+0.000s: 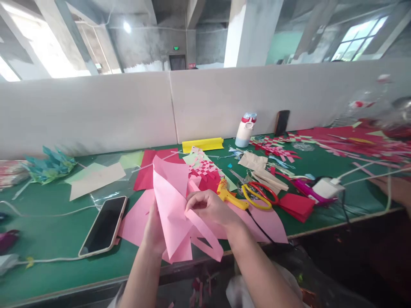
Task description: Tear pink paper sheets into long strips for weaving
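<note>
A folded pink paper piece (171, 205) with a looped strip hanging from it is held upright over the near edge of the green table (58, 239). My left hand (154, 233) grips it from behind, mostly hidden by the paper. My right hand (210, 209) pinches its right edge with fingers closed. More pink sheets (263, 222) lie flat under the hands.
A phone (104, 226) lies left of the hands with a white cable. Yellow-handled and red-handled scissors (258, 194), a yellow glue gun (228, 196), red paper (297, 206), woven pieces (204, 167), a bottle (245, 130) and a charger (327, 187) lie right. Another person's hand (394, 188) rests far right.
</note>
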The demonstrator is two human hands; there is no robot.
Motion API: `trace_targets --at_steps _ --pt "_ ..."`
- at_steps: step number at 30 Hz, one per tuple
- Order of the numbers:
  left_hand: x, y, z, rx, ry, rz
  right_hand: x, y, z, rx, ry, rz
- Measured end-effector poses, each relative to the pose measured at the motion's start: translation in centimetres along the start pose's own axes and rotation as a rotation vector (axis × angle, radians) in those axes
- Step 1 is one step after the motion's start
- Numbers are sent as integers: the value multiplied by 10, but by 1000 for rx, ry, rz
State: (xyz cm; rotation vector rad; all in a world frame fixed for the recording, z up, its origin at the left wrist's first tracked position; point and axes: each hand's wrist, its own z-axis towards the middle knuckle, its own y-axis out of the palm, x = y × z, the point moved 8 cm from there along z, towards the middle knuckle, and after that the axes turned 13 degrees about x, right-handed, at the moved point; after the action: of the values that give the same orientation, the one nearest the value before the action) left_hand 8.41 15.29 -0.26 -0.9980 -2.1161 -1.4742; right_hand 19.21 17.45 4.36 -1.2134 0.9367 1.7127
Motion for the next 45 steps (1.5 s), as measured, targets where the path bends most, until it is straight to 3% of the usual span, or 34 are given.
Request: trace_targets --at_steps 3,7,9,14,20,22,25,27,32,36,40,43,45 --pt "-7 2 1 -68 -80 -116 0 1 -1 -7 11 36" --pt "-5 7 -1 -140 -65 -118 9 1 -3 19 103 4" --pt "-2 7 1 -119 -17 -83 15 -1 -4 37 141 -29" --pt "18 -15 7 166 253 74 30 -19 3 200 192 -117" --pt "64 -55 2 528 606 587 25 -50 1 368 234 -91" --pt "71 -66 3 571 613 710 23 -59 -3 356 274 -169" --pt "74 -78 6 602 586 893 26 -64 -11 202 371 -303" --pt "74 -82 6 623 573 1033 27 -71 -14 180 387 -415" --pt "71 -75 0 658 607 1335 22 -87 -12 328 303 -573" --pt "68 -40 -10 619 825 1430 19 -74 -4 350 157 -614" --pt "31 -18 2 362 563 1126 5 -50 0 381 -63 -677" --pt "0 -10 9 177 236 706 -10 -29 -1 356 -247 -730" --pt "-10 -6 9 102 124 542 -15 -19 -2 333 -330 -785"
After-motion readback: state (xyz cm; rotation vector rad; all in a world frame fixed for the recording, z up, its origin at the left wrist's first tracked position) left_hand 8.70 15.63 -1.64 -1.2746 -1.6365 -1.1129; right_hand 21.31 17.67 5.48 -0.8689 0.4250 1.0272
